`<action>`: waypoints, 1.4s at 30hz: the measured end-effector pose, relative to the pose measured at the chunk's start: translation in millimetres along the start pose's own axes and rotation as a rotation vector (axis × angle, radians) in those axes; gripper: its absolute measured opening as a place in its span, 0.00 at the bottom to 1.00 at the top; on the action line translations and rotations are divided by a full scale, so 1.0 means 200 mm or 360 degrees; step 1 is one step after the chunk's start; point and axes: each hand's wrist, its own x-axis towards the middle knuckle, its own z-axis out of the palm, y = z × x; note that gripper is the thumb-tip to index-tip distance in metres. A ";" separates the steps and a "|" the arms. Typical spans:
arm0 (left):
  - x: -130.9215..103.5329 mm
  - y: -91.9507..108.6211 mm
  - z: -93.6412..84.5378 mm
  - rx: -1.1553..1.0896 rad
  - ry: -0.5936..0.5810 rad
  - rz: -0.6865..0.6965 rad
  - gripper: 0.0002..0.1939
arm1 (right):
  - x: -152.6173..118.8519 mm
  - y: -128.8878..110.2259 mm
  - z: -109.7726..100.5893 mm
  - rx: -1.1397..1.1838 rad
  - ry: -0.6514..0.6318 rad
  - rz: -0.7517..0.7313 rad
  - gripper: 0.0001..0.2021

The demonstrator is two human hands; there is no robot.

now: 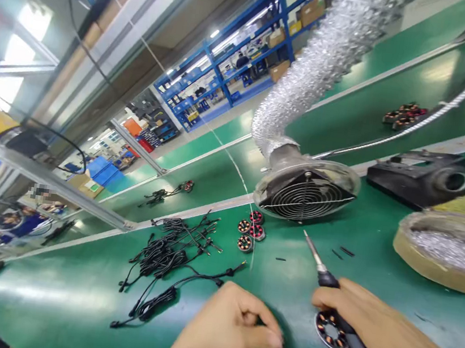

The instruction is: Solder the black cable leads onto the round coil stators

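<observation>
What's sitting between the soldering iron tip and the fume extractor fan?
In the head view, the stretch between the soldering iron tip and the fume extractor fan is bare green mat; the small motor stators lie off to the side.

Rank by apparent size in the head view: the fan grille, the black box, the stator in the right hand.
1. fan grille
2. black box, looking only slightly smaller but lying farther away, so this order is unsure
3. stator, clearly smallest, though nearest the camera

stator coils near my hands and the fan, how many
5: four stator coils clustered on the green mat before the fan hood, one in the right hand. Far ones blurred.
</observation>
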 end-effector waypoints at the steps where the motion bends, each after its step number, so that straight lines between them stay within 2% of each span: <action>1: -0.02 -0.01 -0.08 0.0187 0.0107 0.0023 0.09 | -0.01 0.02 0.01 -0.0013 0.0051 -0.0013 0.25; 3: -0.06 -0.03 -0.23 0.0532 0.0427 0.0007 0.05 | -0.04 0.07 0.03 -0.0028 0.0111 -0.0013 0.27; 5: -0.06 -0.08 -0.33 0.0614 0.0587 -0.0054 0.09 | -0.06 0.11 0.05 -0.0044 0.0119 0.0010 0.29; 9: -0.04 -0.17 -0.42 0.0506 0.0598 -0.0068 0.04 | -0.10 0.16 0.08 -0.0081 0.0112 0.0066 0.31; 13: -0.10 -0.18 -0.44 0.0316 0.0471 0.0029 0.04 | -0.08 0.15 0.06 -0.0087 0.0101 0.0047 0.29; 16: -0.12 -0.14 -0.38 0.0199 0.0314 0.0180 0.09 | -0.04 0.09 0.01 -0.0110 0.0050 0.0020 0.29; 19: -0.07 -0.09 -0.22 0.0104 0.0207 0.0269 0.07 | 0.01 0.00 -0.05 -0.0067 0.0056 -0.0044 0.30; 22: 0.01 -0.07 -0.02 0.0118 0.0235 0.0244 0.04 | 0.05 -0.08 -0.08 0.0311 0.0189 0.0088 0.22; 25: 0.05 -0.08 0.11 0.0125 0.0330 0.0264 0.04 | 0.09 -0.14 -0.09 0.0554 0.0158 0.0260 0.13; 28: 0.05 -0.09 0.15 0.0090 0.0347 0.0330 0.08 | 0.10 -0.18 -0.10 0.0571 0.0183 0.0210 0.10; 32: 0.05 -0.04 0.11 0.0026 0.0462 0.0519 0.21 | 0.12 -0.21 -0.10 0.0506 0.0292 0.0043 0.11; 34: 0.06 0.01 0.11 0.0021 0.0328 0.0696 0.26 | 0.13 -0.21 -0.09 0.0507 0.0304 -0.0043 0.11; 36: 0.08 0.05 0.12 -0.0093 -0.0034 0.0783 0.30 | 0.14 -0.22 -0.08 0.0586 0.0272 -0.0159 0.11; 39: 0.13 0.05 0.15 -0.0504 -0.0679 0.0561 0.35 | 0.15 -0.22 -0.07 0.0660 0.0232 -0.0300 0.10; 40: 0.14 0.03 0.16 -0.0633 -0.0809 0.0460 0.35 | 0.15 -0.22 -0.08 0.0631 0.0251 -0.0312 0.10; 41: 0.15 0.02 0.18 -0.0731 -0.0851 0.0388 0.34 | 0.15 -0.22 -0.08 0.0578 0.0287 -0.0294 0.11; 42: 0.16 0.00 0.19 -0.0793 -0.0806 0.0363 0.33 | 0.14 -0.22 -0.09 0.0522 0.0330 -0.0251 0.12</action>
